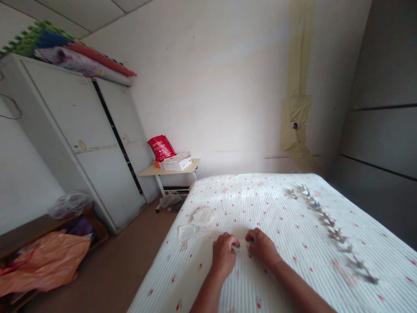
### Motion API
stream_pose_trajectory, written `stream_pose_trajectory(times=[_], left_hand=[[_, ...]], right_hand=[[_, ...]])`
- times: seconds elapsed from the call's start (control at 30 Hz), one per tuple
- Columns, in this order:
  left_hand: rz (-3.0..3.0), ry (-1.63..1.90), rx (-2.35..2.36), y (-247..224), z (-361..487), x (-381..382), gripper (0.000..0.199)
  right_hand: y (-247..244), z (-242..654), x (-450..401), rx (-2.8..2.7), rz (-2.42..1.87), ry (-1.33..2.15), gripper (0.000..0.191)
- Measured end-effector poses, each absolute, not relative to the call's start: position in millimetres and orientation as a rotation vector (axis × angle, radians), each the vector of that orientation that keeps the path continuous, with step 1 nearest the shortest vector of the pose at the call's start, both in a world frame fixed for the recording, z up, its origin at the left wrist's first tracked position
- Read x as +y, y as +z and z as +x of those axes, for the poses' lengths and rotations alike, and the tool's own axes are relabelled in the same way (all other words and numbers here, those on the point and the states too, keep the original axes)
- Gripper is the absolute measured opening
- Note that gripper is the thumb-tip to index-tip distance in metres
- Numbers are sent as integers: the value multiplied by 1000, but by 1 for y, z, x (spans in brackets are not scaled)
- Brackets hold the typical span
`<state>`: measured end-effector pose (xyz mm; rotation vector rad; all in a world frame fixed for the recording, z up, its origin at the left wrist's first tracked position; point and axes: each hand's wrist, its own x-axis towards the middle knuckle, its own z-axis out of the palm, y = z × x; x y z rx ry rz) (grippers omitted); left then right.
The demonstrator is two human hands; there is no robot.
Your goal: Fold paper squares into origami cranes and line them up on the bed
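Note:
My left hand (225, 251) rests low over the mattress cover (228, 191), fingers curled in and the thumb toward the middle. A short gap to its right, my right hand (263, 248) is curled the same way, facing it. Whatever is between the fingertips is pale and blurred against the white cloth, so I cannot make it out. Just beyond my left hand lie several white paper slips (203, 216) with printed lines, some overlapping. Along the right side of the bed runs a row of small figures (327, 218) in grey, brown and blue, too blurred to name.
Beyond the bed's left corner stands a small table (146, 172) with a red bag (161, 148) and a white box (178, 164). A grey cabinet (74, 113) carries rolled mats (84, 61). An orange plastic bag (48, 263) lies at lower left. A wall socket (295, 125) is ahead.

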<state>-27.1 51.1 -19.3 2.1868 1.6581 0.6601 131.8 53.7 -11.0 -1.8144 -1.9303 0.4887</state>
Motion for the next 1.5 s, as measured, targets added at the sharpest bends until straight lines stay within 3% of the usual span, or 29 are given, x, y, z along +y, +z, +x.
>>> stream_pose_trajectory(times=[0.3, 0.6, 0.83, 1.5], left_hand=[[2204, 710, 1593, -25, -30, 56, 42], [2208, 737, 1650, -15, -24, 42, 30], [2235, 727, 1679, -16, -22, 41, 37], [2225, 816, 1646, -17, -20, 40, 32]], right_hand=[[-16, 138, 57, -1953, -1753, 515, 33], [-12, 134, 45, -2041, -1647, 407, 47], [-6, 133, 40, -2079, -1618, 396, 35], [-8, 133, 39, -2171, -1582, 330, 37]])
